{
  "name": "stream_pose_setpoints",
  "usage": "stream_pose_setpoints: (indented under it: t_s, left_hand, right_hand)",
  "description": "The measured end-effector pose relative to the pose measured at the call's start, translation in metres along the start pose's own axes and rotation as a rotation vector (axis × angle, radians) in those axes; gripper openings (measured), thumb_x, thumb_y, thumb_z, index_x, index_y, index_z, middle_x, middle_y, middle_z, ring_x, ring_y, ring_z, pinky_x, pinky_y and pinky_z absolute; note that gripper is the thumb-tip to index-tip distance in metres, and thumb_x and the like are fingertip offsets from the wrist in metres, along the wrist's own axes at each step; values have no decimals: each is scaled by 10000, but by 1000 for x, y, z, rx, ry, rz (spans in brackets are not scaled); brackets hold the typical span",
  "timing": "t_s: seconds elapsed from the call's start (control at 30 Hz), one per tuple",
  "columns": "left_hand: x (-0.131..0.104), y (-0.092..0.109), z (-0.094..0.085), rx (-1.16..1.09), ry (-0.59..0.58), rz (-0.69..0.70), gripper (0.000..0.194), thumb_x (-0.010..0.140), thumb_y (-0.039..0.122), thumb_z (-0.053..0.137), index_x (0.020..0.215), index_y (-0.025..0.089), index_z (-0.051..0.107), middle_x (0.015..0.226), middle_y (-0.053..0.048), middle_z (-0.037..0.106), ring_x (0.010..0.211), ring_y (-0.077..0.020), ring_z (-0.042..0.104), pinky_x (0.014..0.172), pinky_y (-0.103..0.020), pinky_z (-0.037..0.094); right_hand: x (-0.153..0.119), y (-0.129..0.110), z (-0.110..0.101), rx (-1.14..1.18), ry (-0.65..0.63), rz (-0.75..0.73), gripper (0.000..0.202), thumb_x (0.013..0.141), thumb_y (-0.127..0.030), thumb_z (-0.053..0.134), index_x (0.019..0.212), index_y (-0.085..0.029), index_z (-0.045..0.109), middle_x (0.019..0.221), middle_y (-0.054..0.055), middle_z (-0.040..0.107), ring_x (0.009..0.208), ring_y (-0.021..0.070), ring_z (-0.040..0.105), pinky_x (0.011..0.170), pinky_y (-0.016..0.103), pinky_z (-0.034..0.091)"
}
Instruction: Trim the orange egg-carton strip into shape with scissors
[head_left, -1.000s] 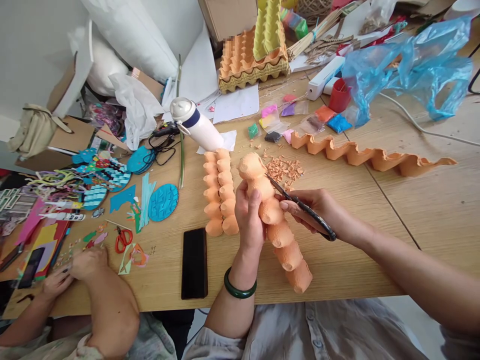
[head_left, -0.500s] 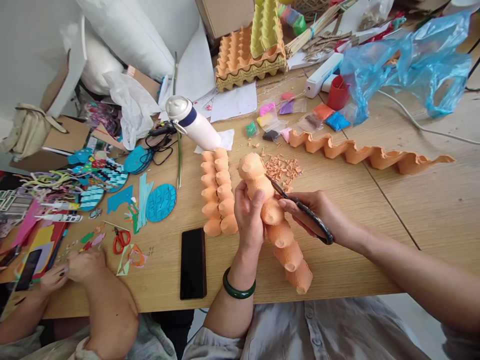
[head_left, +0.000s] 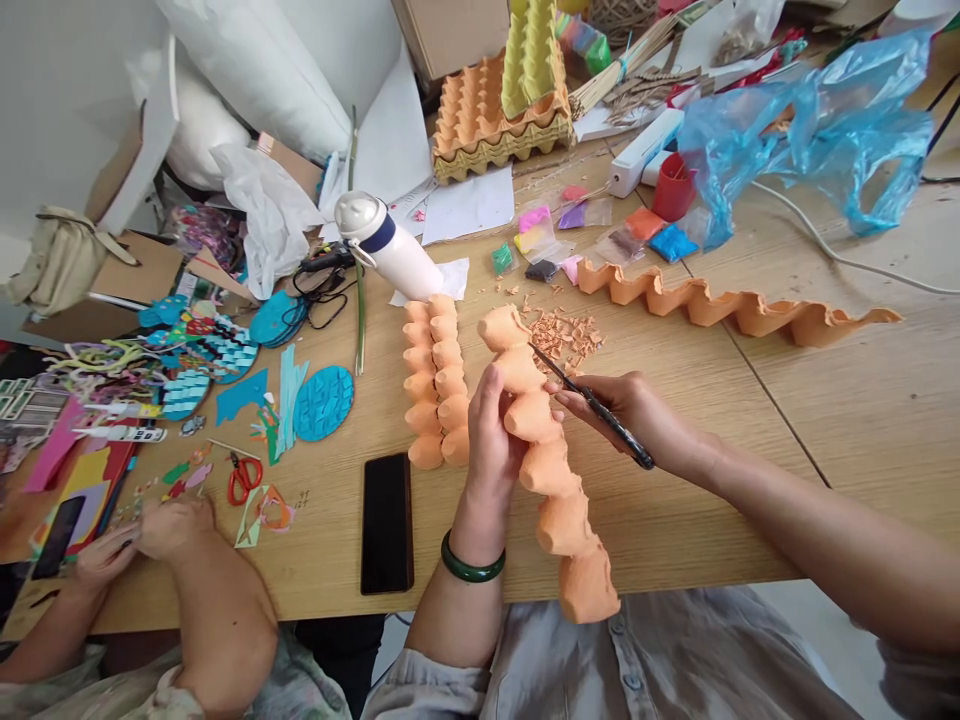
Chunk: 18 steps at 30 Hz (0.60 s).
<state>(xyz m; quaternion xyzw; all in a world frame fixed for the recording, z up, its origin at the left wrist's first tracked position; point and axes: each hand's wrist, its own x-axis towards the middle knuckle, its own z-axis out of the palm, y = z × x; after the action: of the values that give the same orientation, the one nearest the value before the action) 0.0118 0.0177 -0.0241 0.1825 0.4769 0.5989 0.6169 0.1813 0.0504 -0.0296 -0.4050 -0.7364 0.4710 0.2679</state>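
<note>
My left hand is closed around an orange egg-carton strip, a single row of cups that slants from the table's middle down past its front edge. In my right hand is a pair of black-handled scissors. Their blades lie along the strip's right edge, by the second cup from the top. Behind the blades is a heap of orange carton scraps. Two trimmed rows of orange cups stand side by side to the left of my left hand. Farther right lies a longer, untrimmed orange strip.
A black phone lies left of my forearm, and a white bottle leans behind the cup rows. Egg trays are stacked at the back. A blue plastic bag sits at right. At left, another person's hands work near red scissors.
The strip has turned in my left hand, its side now facing up more and its lower end nearer my body. The scissors have shifted slightly left with my right hand.
</note>
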Motion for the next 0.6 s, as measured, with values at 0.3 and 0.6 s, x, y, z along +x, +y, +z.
stream_pose_setpoints:
  t_s: [0.3,0.6]
  left_hand:
    - [6,22,-6,-316,-48,-380,471,1112,518,363,1157,206,713,825,-47,736,552,-87,644,420,-141,486]
    - [9,16,-23,-557,-95,-432,360,1078,424,498,1419,353,587,1246,-65,764,858,-136,761,540,-157,581]
  right_hand:
    - [18,37,-1,-760,153,-102,602,1069,-590,353,1105,-163,776,781,101,732,580,161,515,553,305,181]
    - [19,30,-6,-205,141,31,702,974,-789,431,897,-166,746,594,-13,493,544,121,383,560,277,289]
